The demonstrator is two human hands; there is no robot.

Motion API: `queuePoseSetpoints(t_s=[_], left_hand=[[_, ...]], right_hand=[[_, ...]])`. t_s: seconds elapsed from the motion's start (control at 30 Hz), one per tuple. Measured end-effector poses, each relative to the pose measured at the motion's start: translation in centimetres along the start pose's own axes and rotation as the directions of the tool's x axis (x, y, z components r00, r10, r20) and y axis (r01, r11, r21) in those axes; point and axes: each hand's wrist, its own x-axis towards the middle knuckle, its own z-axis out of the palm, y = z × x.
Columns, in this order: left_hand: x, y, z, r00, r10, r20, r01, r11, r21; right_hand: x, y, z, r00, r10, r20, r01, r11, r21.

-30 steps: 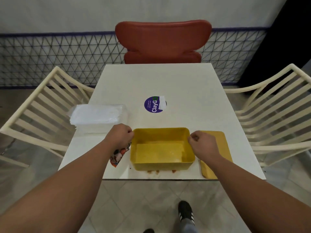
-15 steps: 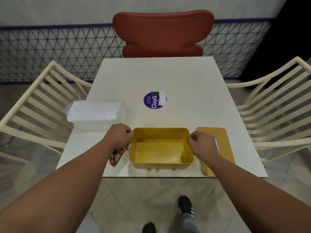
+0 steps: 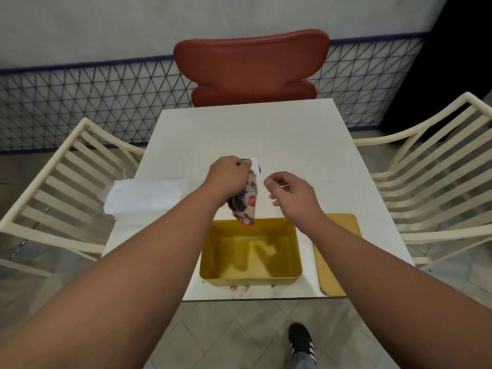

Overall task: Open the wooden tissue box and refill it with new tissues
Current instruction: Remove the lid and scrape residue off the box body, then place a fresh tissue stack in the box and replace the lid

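Observation:
The yellow tissue box (image 3: 205, 251) stands open and empty at the near edge of the white table (image 3: 253, 129). Its flat yellow lid (image 3: 338, 251) lies just to its right. A pack of white tissues in clear plastic (image 3: 145, 194) lies at the table's left edge. My left hand (image 3: 227, 175) is raised above the box's far side and grips a crumpled colourful printed wrapper (image 3: 246, 206) that hangs down toward the box. My right hand (image 3: 288, 194) hovers close beside it with curled fingers, thumb against forefinger, nothing plainly in it.
A red chair (image 3: 250, 67) stands at the far side of the table, with cream slatted chairs on the left (image 3: 53, 187) and right (image 3: 431, 182). Brown crumbs (image 3: 239, 288) lie at the table's front edge. My shoe (image 3: 300, 342) shows on the tiled floor.
Both hands have left the box's sides and risen forward over its far edge. The left hand has lifted the printed wrapper with it, now covering the purple sticker.

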Motion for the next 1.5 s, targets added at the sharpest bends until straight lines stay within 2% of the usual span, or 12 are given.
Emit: queuePoseSetpoints(t_s=[0.07,0.2,0.33,0.47,0.57,0.67,0.77,0.9,1.13,1.23,1.4,1.5], left_hand=[[0.4,1.9,2.3,0.999,-0.025,0.043,0.031,0.991,-0.132],[1.7,4.7,6.0,0.985,-0.111,0.134,0.153,0.920,-0.361],[3.8,5.8,9.1,0.986,-0.088,0.139,0.133,0.923,-0.361],[5.7,5.7,12.0,0.985,-0.089,0.144,0.143,0.895,-0.423],[7.4,4.9,13.6,0.986,-0.118,0.118,0.156,0.906,-0.394],[9.3,4.1,15.5,0.977,-0.182,0.107,0.209,0.911,-0.355],[10.6,3.6,17.6,0.971,-0.223,0.086,0.239,0.918,-0.317],[11.6,2.8,19.8,0.962,-0.265,0.071,0.274,0.921,-0.277],[12.5,1.4,21.6,0.953,-0.299,0.053,0.303,0.928,-0.216],[12.5,1.3,21.5,0.945,-0.313,0.096,0.326,0.926,-0.189],[11.4,2.1,19.3,0.955,-0.281,0.096,0.291,0.950,-0.112],[10.0,2.9,15.8,0.968,-0.250,0.035,0.252,0.949,-0.188]], right_hand=[[0.9,-0.1,-0.6,0.999,0.028,0.026,-0.027,0.999,-0.039],[3.1,1.7,-3.7,0.990,0.137,-0.043,-0.141,0.984,-0.108],[5.4,3.9,-6.3,0.980,0.190,-0.062,-0.196,0.975,-0.108],[8.1,6.4,-8.2,0.955,0.284,-0.080,-0.279,0.958,0.070],[9.7,8.0,-9.5,0.892,0.449,-0.049,-0.416,0.860,0.296],[10.9,9.4,-11.0,0.870,0.491,0.032,-0.464,0.796,0.389],[11.6,11.2,-11.6,0.872,0.486,0.048,-0.477,0.826,0.300],[12.5,13.8,-12.1,0.840,0.541,-0.045,-0.534,0.838,0.114],[13.0,16.1,-13.1,0.857,0.515,-0.011,-0.514,0.856,0.046],[13.0,16.2,-13.5,0.867,0.498,-0.015,-0.498,0.865,-0.061],[13.4,13.9,-13.4,0.937,0.309,-0.164,-0.346,0.885,-0.312],[13.9,10.5,-11.7,0.979,0.172,-0.112,-0.198,0.934,-0.297]])
